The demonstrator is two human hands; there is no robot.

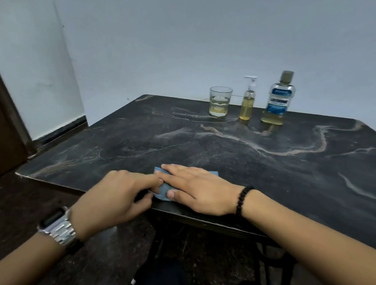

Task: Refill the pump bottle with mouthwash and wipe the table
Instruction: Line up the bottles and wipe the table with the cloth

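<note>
The blue cloth lies flat on the near edge of the dark worktop, directly under the person's right hand. That hand is spread out, fingers straight and pointing left, palm pressing the cloth down. Only a strip of blue shows past the fingertips and beneath the thumb. The left hand comes in from the left and meets it, its fingers curled and nipping the cloth's near-left corner right at the worktop's edge.

So the cloth is already beneath the right hand. The open worktop stretches away in front and off to the right, which looks like the direction any wiping stroke has to go. The cloth's visible long side runs roughly left to right, along the near edge.

Well apart, at the far edge against the wall, three things stand upright in a row. There is a clear glass tumbler with a little yellowish liquid, and a slim clear pump bottle with a white pump head, mostly full of amber liquid. To its right is a larger mouthwash bottle with a blue label, its cap on.

The worktop is smooth, black, marble-patterned with pale tan veins, and looks hard and slick. The cloth seems soft, thin and limp. The refill appears done, and wiping is the part in hand.
</note>
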